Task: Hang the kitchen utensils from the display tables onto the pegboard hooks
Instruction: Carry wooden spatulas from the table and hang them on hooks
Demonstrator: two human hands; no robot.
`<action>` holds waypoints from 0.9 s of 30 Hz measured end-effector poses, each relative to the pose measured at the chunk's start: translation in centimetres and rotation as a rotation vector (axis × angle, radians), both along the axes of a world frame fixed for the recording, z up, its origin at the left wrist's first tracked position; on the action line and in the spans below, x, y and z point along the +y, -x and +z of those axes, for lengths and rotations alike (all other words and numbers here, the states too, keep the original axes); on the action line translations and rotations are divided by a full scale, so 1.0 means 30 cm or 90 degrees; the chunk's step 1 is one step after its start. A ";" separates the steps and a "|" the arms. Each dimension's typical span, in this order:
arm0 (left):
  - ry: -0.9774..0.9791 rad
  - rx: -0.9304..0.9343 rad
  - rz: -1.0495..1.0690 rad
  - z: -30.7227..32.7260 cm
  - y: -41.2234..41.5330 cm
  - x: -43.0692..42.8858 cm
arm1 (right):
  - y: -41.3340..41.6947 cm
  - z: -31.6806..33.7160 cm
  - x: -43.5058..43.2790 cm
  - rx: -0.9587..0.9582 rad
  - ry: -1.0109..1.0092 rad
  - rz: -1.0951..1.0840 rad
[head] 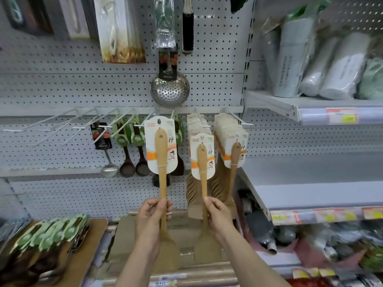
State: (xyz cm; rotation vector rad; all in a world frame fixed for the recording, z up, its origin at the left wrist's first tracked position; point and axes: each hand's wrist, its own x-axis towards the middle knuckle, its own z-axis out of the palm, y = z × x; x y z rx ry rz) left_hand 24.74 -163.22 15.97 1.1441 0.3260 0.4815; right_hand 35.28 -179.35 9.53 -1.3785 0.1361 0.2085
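My left hand (152, 216) grips the handle of a wooden spatula (162, 162) with a white card label, held upright in front of the pegboard (62, 88). My right hand (217, 216) grips a second carded wooden spatula (202, 162), its card close to a hook (204, 125) that carries several of the same spatulas. Another full hook of carded spatulas (232, 146) hangs just to the right. Both blades point down toward the display table (132, 226).
Dark wooden spoons (134, 154), a metal ladle (107, 162) and a steel skimmer (170, 88) hang on the pegboard. Several bare hooks (51, 125) stick out at the left. Green-carded spoons (51, 235) lie on the table at lower left. Shelves (310, 112) with wrapped rolls stand to the right.
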 end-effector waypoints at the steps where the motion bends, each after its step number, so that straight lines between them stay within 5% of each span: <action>1: -0.001 -0.005 -0.003 -0.003 0.001 -0.003 | -0.009 0.012 0.005 0.003 -0.001 -0.009; 11: -0.021 -0.001 -0.029 -0.033 0.006 -0.044 | -0.063 0.144 -0.019 0.053 0.024 -0.063; 18: -0.035 0.045 -0.078 -0.082 -0.042 -0.156 | -0.006 0.402 -0.050 -0.164 -0.021 0.044; 27: -0.026 0.069 -0.111 -0.094 -0.114 -0.226 | -0.058 0.456 -0.043 -0.187 0.014 0.064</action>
